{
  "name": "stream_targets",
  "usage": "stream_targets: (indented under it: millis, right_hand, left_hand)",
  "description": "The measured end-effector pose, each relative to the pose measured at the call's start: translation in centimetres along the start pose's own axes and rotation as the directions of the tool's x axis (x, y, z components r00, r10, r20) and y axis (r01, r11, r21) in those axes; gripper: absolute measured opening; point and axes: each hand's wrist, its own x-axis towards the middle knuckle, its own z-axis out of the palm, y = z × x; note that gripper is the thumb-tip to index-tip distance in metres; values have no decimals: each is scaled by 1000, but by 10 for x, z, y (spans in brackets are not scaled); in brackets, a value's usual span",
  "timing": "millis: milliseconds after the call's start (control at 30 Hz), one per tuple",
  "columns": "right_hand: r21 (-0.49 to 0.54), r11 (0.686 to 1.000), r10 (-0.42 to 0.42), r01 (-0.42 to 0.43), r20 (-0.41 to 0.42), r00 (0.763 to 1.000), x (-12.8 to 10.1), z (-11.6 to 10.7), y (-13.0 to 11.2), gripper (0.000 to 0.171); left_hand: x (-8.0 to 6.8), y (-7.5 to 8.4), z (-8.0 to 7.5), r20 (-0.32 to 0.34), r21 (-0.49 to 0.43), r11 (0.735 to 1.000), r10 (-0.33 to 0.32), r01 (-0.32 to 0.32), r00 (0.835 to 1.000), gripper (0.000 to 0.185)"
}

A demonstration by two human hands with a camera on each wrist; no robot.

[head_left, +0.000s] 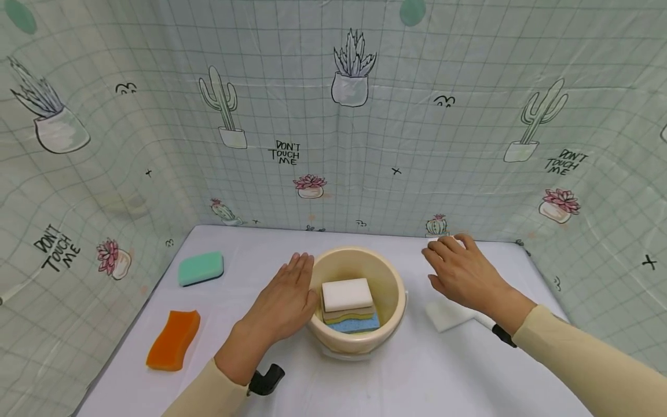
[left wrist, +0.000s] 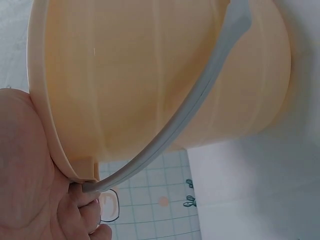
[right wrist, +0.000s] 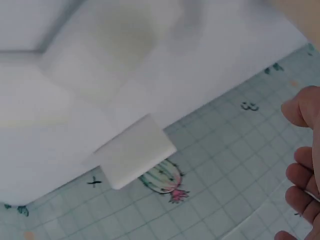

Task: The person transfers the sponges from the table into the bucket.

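Observation:
A cream bucket (head_left: pixel 359 341) stands mid-table, and in the left wrist view its side (left wrist: pixel 150 75) and grey handle (left wrist: pixel 200 105) fill the frame. Inside lies a white sponge (head_left: pixel 346 293) stacked on a yellow one (head_left: pixel 349 315) and a blue one (head_left: pixel 359 325). My left hand (head_left: pixel 286 295) presses flat against the bucket's left wall, palm at the rim (left wrist: pixel 25 175). My right hand (head_left: pixel 458 272) hovers over the back right of the table with relaxed fingers (right wrist: pixel 305 170), holding nothing. A small white sponge (right wrist: pixel 132 155) lies by the wall, just beyond its fingertips.
Another white sponge (head_left: pixel 448 315) lies on the table under my right wrist. A green sponge (head_left: pixel 200 268) sits at the back left and an orange one (head_left: pixel 173 340) at the front left. Cactus-print sheeting (head_left: pixel 333 145) walls in three sides.

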Motion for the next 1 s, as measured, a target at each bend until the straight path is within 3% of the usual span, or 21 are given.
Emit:
stream_targets:
  millis: [133, 200, 500, 1000]
  right_hand:
    - [-102, 982, -149, 159, 105, 983, -27, 11, 6, 62]
    - [-119, 971, -185, 205, 164, 969, -39, 15, 9, 69]
    - [-135, 963, -168, 232, 373, 913, -76, 35, 10, 81]
    - [6, 993, -113, 118, 331, 937, -90, 51, 14, 74]
  left_hand:
    - [0, 1, -1, 4, 7, 1000, -3, 3, 1000, 64]
    - [0, 1, -1, 6, 11, 1000, -3, 3, 1000, 64]
    - [1, 1, 0, 1, 11, 1000, -2, 2, 1000, 64]
    - [0, 2, -1, 1, 1, 1000, -6, 6, 1000, 64]
